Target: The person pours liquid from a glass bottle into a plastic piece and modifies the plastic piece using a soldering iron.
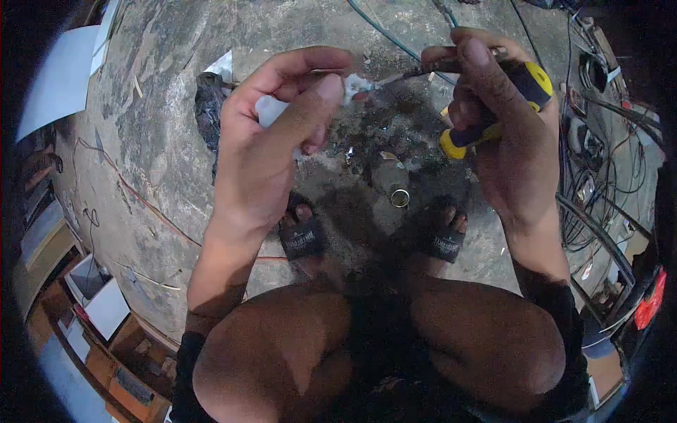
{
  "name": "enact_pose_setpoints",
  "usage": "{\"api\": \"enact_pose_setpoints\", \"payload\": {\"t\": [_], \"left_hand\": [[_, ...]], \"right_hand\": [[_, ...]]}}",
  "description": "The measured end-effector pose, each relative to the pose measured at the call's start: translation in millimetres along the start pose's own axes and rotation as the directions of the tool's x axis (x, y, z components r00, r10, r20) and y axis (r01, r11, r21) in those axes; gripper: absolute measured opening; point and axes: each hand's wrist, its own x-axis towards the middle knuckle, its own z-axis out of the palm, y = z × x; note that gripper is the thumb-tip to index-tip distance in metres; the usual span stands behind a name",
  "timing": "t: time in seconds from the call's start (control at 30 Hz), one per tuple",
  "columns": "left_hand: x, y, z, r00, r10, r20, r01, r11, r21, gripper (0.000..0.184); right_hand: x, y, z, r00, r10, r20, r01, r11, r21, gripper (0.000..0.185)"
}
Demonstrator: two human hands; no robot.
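My left hand (271,134) is closed around a small white plastic piece (269,110), pinching it between thumb and fingers. Its ragged whitish end (355,86) sticks out to the right. My right hand (504,127) is wrapped round a yellow-and-black handle (530,86). Between its thumb and forefinger lies a thin dark rod (437,67), whose narrow tip points left and meets or nearly meets the white end. Whether rod and handle are one tool, I cannot tell. Both hands are raised above the floor.
Below on the stained concrete floor (169,134) lies a metal ring (399,198) between my sandalled feet. Black plastic (209,106) lies at the left. Tangled cables (599,190) and a red bag (650,302) are at the right; wooden boxes (116,345) stand lower left.
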Motion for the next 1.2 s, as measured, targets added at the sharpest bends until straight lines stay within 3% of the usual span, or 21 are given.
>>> {"api": "enact_pose_setpoints", "payload": {"t": [0.13,0.23,0.33,0.53,0.73,0.83,0.93,1.2], "left_hand": [[1,4,-4,0.998,-0.05,0.05,0.048,0.998,0.031,0.04],[1,3,-4,0.997,-0.046,0.057,0.045,0.999,0.031,0.041],[1,0,-2,0.999,-0.047,0.002,0.047,0.995,-0.088,0.032],[1,-1,-5,0.998,-0.025,0.052,0.034,0.983,-0.178,0.036],[-1,1,-3,1.0,-0.013,0.028,0.016,0.993,-0.119,0.041],[-1,0,0,0.992,0.129,0.016,-0.13,0.984,0.123,0.042],[-5,-4,2,0.933,0.356,0.06,-0.355,0.873,0.336,0.042],[-4,-13,3,0.815,0.551,0.182,-0.572,0.71,0.411,0.042]], "right_hand": [[4,-2,-2,0.999,-0.039,-0.028,0.039,0.999,-0.014,0.032],[5,-2,-5,0.998,-0.047,-0.035,0.048,0.999,0.007,0.033],[6,0,-9,0.999,-0.051,-0.009,0.051,0.999,0.017,0.033],[4,0,-10,0.999,-0.035,-0.034,0.034,0.999,-0.028,0.032],[4,0,-12,0.999,-0.031,-0.045,0.03,0.999,-0.031,0.025],[6,1,-14,0.998,-0.049,-0.03,0.049,0.999,0.007,0.023],[8,4,-21,0.999,-0.033,-0.015,0.034,0.999,0.01,0.021],[6,-1,-12,0.995,-0.017,-0.095,0.021,0.999,0.047,0.016]]}}
